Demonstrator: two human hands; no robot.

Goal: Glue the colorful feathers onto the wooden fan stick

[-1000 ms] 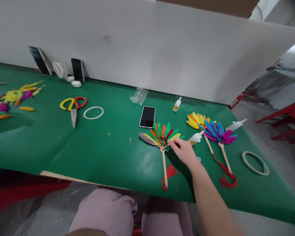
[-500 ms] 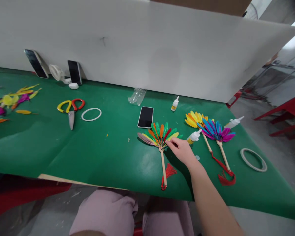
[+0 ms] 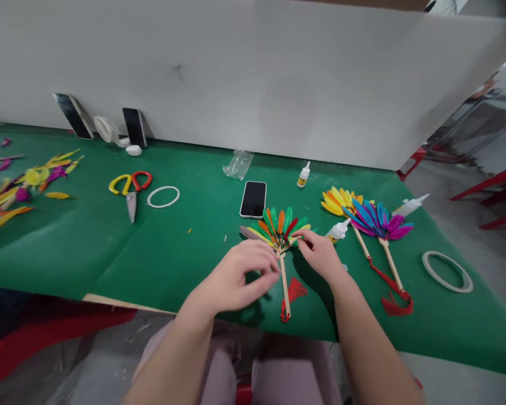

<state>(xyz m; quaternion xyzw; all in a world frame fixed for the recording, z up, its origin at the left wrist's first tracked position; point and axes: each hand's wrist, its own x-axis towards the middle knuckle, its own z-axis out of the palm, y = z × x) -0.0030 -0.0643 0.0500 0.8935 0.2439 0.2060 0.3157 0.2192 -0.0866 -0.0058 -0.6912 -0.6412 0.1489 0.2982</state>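
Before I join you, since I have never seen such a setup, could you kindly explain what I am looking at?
Certainly. There is no machine here: these are a person's two bare hands, seen by a camera worn on the head, looking forward and down.

The surface is a green table. In front of the person lies a feather fan with a pale handle and a red tassel. The right hand has its fingertips at the fan's right-hand feathers; whether they pinch anything is hard to tell. The left hand is beside the handle, fingers loosely curled, with nothing visible in it.

Toward the right lie a yellow fan and a blue-and-purple fan. Behind the nearest fan is a phone; toward the left are scissors and loose feathers.
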